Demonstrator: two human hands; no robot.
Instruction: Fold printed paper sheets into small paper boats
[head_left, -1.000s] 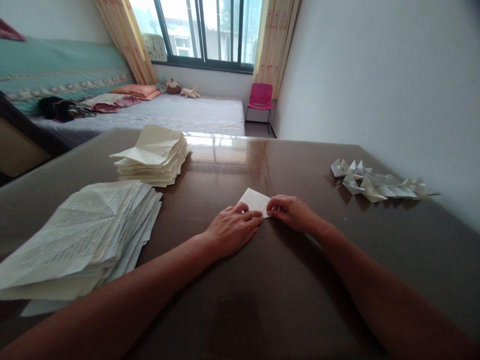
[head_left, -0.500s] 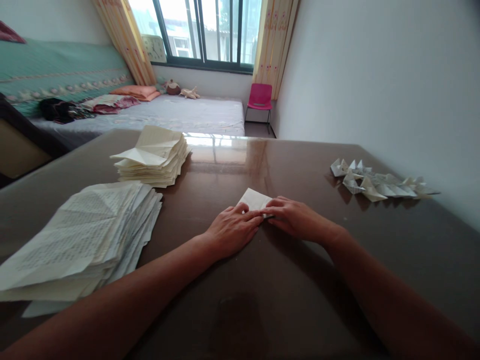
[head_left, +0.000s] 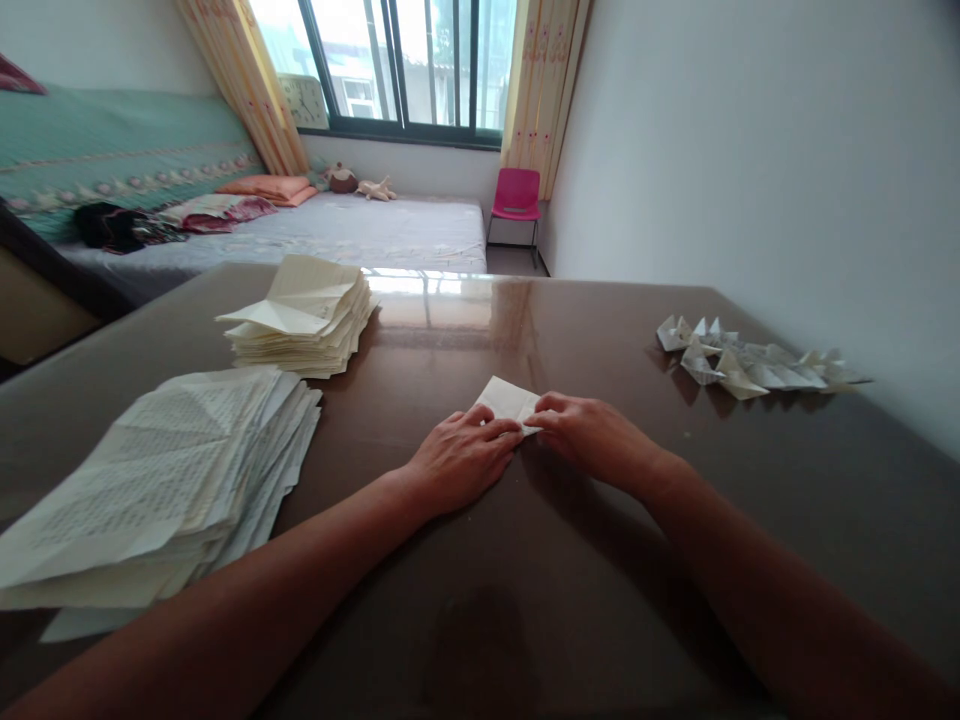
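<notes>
A small folded sheet of pale paper (head_left: 504, 396) lies on the brown table (head_left: 420, 600), between my two hands. My left hand (head_left: 466, 455) presses on its near left part, with the fingers drawn together over the paper. From the right, my right hand (head_left: 589, 432) pinches the paper's right edge between thumb and fingers. The near edge of the paper is partly hidden under my fingers.
Printed sheets form a stack (head_left: 165, 470) at the left, beside my left forearm. Behind it stands a stack of cream paper (head_left: 304, 320). Several folded paper shapes (head_left: 750, 362) sit at the right, near the wall. A bed and a pink chair (head_left: 516, 193) are beyond the table.
My right fingers have shifted slightly at the paper's right edge, and more of its near right part shows. My left hand stays on the paper. The whole view has shifted a little.
</notes>
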